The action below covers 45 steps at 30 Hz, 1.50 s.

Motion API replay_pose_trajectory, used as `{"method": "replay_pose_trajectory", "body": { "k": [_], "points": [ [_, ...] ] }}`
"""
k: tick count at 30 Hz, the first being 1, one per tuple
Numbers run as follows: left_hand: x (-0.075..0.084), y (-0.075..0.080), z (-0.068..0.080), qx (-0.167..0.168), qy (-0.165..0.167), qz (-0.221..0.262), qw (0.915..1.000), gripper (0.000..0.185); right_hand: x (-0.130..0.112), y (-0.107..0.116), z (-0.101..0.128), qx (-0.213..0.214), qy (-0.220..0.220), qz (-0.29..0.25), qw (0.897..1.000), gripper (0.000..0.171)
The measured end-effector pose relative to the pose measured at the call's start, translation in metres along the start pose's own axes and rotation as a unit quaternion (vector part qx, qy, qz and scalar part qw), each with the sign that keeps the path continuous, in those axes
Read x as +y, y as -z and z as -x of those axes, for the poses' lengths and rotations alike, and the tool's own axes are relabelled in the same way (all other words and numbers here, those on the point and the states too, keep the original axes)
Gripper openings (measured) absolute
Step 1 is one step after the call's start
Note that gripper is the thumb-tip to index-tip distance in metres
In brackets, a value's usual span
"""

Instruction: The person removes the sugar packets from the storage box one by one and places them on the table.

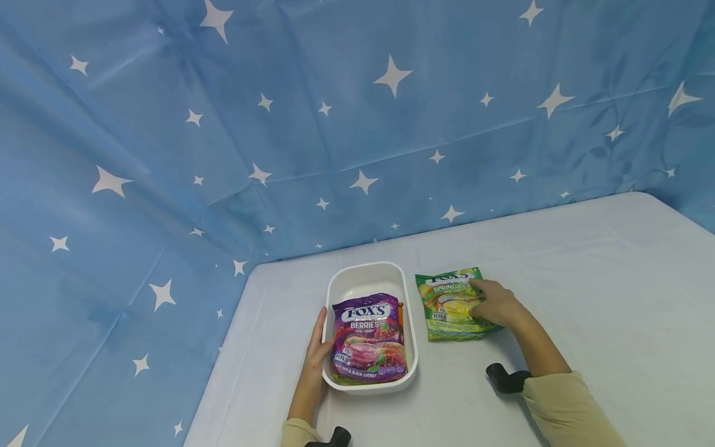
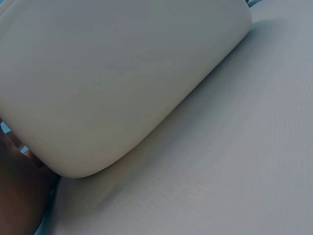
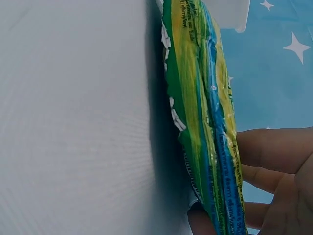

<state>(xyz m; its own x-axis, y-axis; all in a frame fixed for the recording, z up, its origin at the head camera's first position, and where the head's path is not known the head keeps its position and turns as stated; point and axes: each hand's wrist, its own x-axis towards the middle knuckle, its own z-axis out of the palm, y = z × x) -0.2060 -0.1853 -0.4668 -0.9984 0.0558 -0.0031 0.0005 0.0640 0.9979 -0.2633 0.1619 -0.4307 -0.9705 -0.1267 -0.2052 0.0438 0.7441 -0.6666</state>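
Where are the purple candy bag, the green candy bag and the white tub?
purple candy bag [image 1: 368,338]: head view, front middle.
green candy bag [image 1: 447,304]: head view, bare left half.
white tub [image 1: 365,278]: head view, bare far floor.

Bright, even light from above, soft throughout. Faint shadow under the white tray [image 2: 122,88] on the surface [image 2: 234,161]. Wide-angle bending at head-view edges. Wrist views close and soft; dark shadow beside the green candy bag [image 3: 200,122].

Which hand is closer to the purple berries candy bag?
Left. The left hand rests on the white tub holding the purple berries bag; the right hand grips the green bag.
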Motion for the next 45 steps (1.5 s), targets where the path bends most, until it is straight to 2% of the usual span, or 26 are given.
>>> {"method": "replay_pose_trajectory", "body": {
  "k": [10, 19, 25, 31, 38, 45],
  "points": [
    [-0.001, 0.0, -0.001, -0.002, -0.007, 0.003, 1.0, 0.065, -0.001, 0.002, 0.0, 0.002, 0.01, 0.018, 1.0, 0.07],
    [0.0, 0.0, 0.0, -0.003, -0.006, 0.002, 1.0, 0.063, -0.003, 0.004, 0.001, 0.003, 0.013, 0.0, 1.0, 0.063],
    [0.001, 0.0, 0.0, 0.002, -0.003, -0.006, 1.0, 0.062, -0.003, 0.007, 0.003, 0.005, 0.02, -0.007, 1.0, 0.067],
    [0.0, 0.001, 0.001, 0.003, 0.001, -0.006, 1.0, 0.061, -0.005, 0.006, 0.003, 0.022, 0.028, -0.008, 0.999, 0.071],
    [-0.001, 0.002, 0.0, -0.005, -0.006, -0.001, 1.0, 0.062, -0.013, 0.005, 0.005, 0.067, 0.049, 0.017, 0.996, 0.07],
    [-0.004, 0.003, 0.0, -0.009, -0.005, 0.005, 0.9999, 0.063, -0.015, 0.0, 0.005, 0.076, 0.054, 0.006, 0.996, 0.074]
  ]
}}
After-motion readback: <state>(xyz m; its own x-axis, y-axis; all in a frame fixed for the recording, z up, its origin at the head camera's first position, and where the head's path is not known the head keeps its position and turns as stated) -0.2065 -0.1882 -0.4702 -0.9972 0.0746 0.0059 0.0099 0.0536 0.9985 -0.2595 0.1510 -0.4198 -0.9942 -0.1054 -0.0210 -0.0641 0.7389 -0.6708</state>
